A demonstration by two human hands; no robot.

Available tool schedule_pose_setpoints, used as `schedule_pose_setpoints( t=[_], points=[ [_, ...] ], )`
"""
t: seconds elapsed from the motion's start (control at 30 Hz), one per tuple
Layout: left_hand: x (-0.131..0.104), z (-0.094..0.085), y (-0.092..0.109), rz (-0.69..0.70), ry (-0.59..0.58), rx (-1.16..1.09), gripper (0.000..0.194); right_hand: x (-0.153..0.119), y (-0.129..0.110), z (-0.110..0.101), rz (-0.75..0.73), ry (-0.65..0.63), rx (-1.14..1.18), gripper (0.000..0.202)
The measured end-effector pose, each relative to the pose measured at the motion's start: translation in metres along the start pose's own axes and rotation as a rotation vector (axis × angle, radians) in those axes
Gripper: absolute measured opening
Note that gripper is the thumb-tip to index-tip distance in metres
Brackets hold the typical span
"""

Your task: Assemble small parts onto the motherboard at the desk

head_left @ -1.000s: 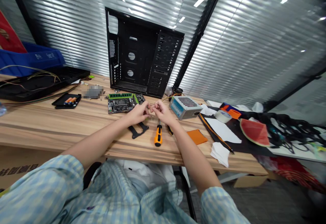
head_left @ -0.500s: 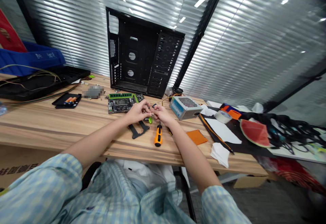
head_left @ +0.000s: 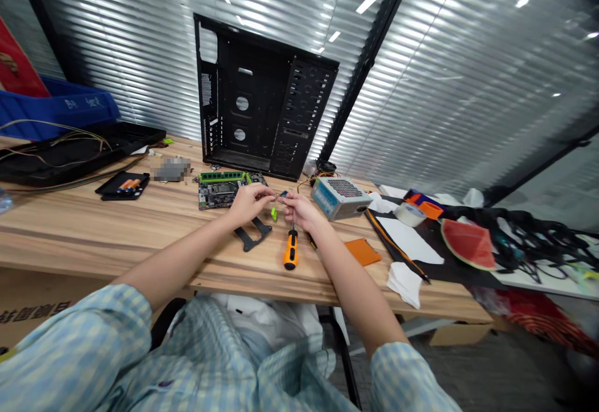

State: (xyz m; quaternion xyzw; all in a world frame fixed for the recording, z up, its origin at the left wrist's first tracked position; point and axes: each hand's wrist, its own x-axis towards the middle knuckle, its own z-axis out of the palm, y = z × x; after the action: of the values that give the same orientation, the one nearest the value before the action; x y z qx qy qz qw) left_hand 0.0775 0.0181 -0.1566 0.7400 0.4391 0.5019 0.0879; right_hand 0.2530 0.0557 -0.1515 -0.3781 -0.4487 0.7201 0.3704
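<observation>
Wood-grain tabletop (head_left: 163,237) carries black case (head_left: 255,100) at back, motherboard (head_left: 219,192) beside left hand (head_left: 248,205), orange screwdriver (head_left: 291,253) by right hand (head_left: 303,210) — both hands' fingers look pinched on a tiny part (head_left: 276,198) between them — could drop if either pinch loosens.

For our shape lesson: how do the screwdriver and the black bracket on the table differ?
Colour: the screwdriver shows orange and black; the bracket looks all black. Shape: the screwdriver is long and straight; the bracket is flat and angular. Both lie on the wooden table.
</observation>
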Motion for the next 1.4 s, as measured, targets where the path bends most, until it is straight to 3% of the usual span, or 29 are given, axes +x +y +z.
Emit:
schedule_pose_setpoints(
  t=[0.27, 0.47, 0.67, 0.9, 1.23, 1.4],
  points=[
    [0.001, 0.000, -0.004, -0.091, 0.077, -0.016, 0.017, 0.004, -0.001, -0.006, -0.042, 0.053, 0.032, 0.022],
    [0.001, 0.000, -0.007, -0.129, 0.121, 0.002, 0.015, -0.003, -0.004, -0.007, -0.118, 0.074, -0.355, 0.014],
    [0.001, -0.001, -0.007, -0.122, 0.135, 0.081, 0.013, -0.015, -0.010, -0.003, -0.297, -0.070, -0.621, 0.009],
    [0.000, 0.000, -0.004, 0.004, 0.014, 0.159, 0.013, -0.020, -0.012, 0.002, -0.537, -0.146, -0.623, 0.010],
    [-0.002, 0.003, 0.003, 0.126, -0.163, 0.123, 0.014, -0.009, -0.013, -0.008, -0.512, -0.062, -0.514, 0.015],
    [-0.003, 0.002, 0.003, 0.106, -0.214, 0.041, 0.015, -0.005, -0.015, -0.014, -0.535, 0.017, -0.480, 0.014]
  ],
)
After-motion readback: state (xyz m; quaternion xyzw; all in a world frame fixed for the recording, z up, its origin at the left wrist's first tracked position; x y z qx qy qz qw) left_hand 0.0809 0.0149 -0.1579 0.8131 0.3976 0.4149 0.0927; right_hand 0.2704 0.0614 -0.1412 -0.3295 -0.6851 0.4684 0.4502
